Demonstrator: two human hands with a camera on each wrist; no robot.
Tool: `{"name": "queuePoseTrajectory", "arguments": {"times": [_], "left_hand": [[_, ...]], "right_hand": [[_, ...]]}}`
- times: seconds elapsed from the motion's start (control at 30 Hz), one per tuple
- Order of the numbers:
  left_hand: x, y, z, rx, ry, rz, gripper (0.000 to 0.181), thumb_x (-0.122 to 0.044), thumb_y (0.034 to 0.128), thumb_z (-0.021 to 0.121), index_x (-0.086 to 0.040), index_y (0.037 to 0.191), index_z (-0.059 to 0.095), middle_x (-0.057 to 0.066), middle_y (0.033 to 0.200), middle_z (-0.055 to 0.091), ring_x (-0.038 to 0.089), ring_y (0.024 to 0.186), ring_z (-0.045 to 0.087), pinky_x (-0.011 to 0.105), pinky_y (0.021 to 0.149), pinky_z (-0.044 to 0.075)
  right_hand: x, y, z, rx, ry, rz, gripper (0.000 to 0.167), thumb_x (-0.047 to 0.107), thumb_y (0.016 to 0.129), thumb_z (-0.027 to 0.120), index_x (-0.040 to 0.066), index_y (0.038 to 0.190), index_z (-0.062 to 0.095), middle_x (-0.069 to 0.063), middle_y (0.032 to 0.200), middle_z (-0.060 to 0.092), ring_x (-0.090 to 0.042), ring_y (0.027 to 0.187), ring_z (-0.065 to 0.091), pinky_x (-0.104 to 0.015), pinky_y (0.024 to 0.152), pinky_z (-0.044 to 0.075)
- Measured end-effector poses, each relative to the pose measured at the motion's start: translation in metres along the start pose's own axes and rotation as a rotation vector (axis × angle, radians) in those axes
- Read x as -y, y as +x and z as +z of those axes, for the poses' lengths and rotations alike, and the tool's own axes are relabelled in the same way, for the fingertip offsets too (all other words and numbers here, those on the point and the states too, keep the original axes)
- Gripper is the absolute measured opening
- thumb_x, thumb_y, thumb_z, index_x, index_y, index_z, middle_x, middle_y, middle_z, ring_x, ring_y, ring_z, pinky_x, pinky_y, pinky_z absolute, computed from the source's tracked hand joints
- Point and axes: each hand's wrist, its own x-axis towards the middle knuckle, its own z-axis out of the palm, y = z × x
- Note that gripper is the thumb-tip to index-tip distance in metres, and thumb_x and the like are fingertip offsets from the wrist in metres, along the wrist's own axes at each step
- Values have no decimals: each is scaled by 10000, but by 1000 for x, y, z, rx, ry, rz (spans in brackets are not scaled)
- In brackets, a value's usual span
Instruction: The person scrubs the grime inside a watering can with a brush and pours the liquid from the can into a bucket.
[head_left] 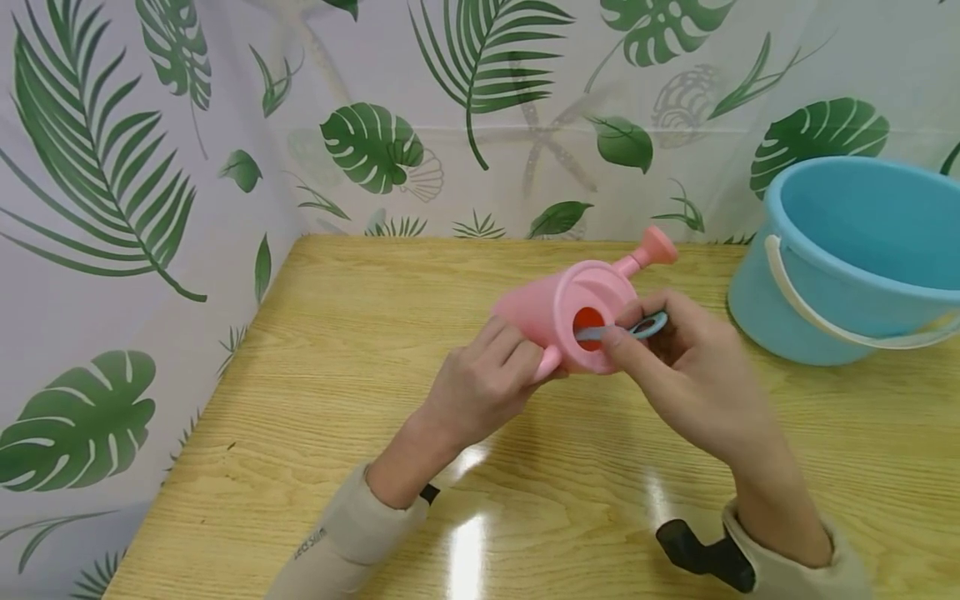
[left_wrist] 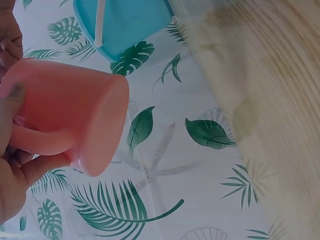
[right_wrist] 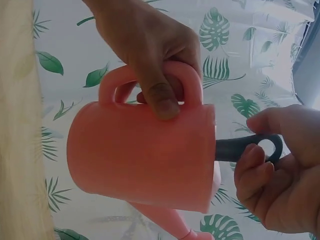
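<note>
The left hand (head_left: 491,375) is wrapped round the looped handle (right_wrist: 192,85) of a pink watering can (right_wrist: 142,155), fingers curled through the loop and thumb resting against the can wall. The right hand (head_left: 697,383), at four o'clock from the can, pinches a blue-grey tool (right_wrist: 236,147) between thumb and fingers. The ring-shaped end of the tool projects from the grip; the opposite end enters the round opening (head_left: 588,321) in the top of the can, through which a red area shows. The buried tip cannot be seen.

The watering can lies between the hands, tilted on its side, top turned toward the wearer. Its spout head (head_left: 656,247) points to between one and two o'clock from the opening.

A beige left sleeve (head_left: 352,533) extends from the left hand toward between seven and eight o'clock. A beige right sleeve (head_left: 806,567) sits at five o'clock from the right hand, with a black strap (head_left: 720,562) beside it.

A blue bucket (head_left: 787,321) with a white carrying handle (head_left: 847,337) stands upright on the wood-grain table (head_left: 337,350), near three o'clock from the can. A white leaf-print cloth (head_left: 450,192) hangs behind, at twelve o'clock.
</note>
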Motion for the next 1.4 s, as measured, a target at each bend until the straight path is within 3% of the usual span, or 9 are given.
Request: {"name": "queuePoseTrajectory", "arguments": {"times": [0.17, 0.4, 0.47, 0.57, 0.7, 0.97, 1.17, 1.4], "left_hand": [[-1, 2, -2, 27, 41, 24, 361, -294, 927, 720, -95, 731, 491, 12, 676, 468, 144, 630, 442, 169, 437, 341], [6, 0, -1, 58, 45, 62, 380, -294, 893, 760, -94, 728, 482, 1, 677, 469, 138, 624, 430, 169, 431, 301], [9, 0, -1, 52, 40, 76, 370, -294, 941, 702, -91, 731, 476, 1, 678, 466, 138, 623, 432, 167, 425, 293], [12, -1, 0, 41, 33, 94, 364, -287, 1009, 596, -86, 736, 465, 4, 679, 454, 142, 623, 436, 169, 417, 282], [13, -2, -1, 42, 29, 111, 369, -282, 1051, 512, -85, 742, 469, 7, 681, 448, 147, 625, 431, 182, 421, 269], [11, -2, -1, 53, 1, 146, 338, -238, 1050, 522, -82, 752, 486, 3, 692, 473, 142, 637, 444, 175, 460, 312], [14, -3, -2, 42, 16, 139, 329, -250, 1039, 545, -79, 762, 496, 12, 704, 478, 154, 643, 448, 178, 454, 309], [16, -5, -2, 56, -3, 132, 324, -245, 1042, 538, -76, 768, 507, 14, 709, 488, 154, 650, 458, 177, 459, 331]], "right_hand": [[-7, 3, 6, -30, -111, -69, 203, -22, 862, 735, 1, 1028, 620, 6, 759, 584, -104, 573, 495, -172, 517, 420], [-18, 4, 3, 148, -310, -207, 192, -1, 899, 687, 35, 969, 513, 20, 756, 567, -42, 607, 498, -187, 549, 454], [-18, 4, 2, 176, -349, -217, 189, 21, 912, 668, 45, 976, 492, 14, 768, 570, -45, 627, 512, -215, 556, 474], [-18, 2, 1, 147, -381, -247, 194, 170, 980, 630, 37, 963, 489, 15, 759, 569, -38, 611, 504, -212, 542, 468], [-15, -1, -2, 78, -362, -290, 344, 350, 1038, 501, 25, 927, 482, 42, 707, 517, -10, 559, 433, -162, 498, 393], [-13, 1, 5, 122, -495, -157, 145, 130, 930, 593, 50, 933, 472, 36, 657, 509, -52, 528, 415, -235, 476, 382], [-1, -7, 1, 19, -548, -181, 172, 191, 910, 584, 40, 904, 501, 38, 651, 509, -54, 508, 401, -256, 456, 360], [0, -2, 12, 77, -529, -44, 181, 188, 952, 562, 24, 935, 486, 12, 633, 510, -89, 499, 402, -261, 455, 339]]}}
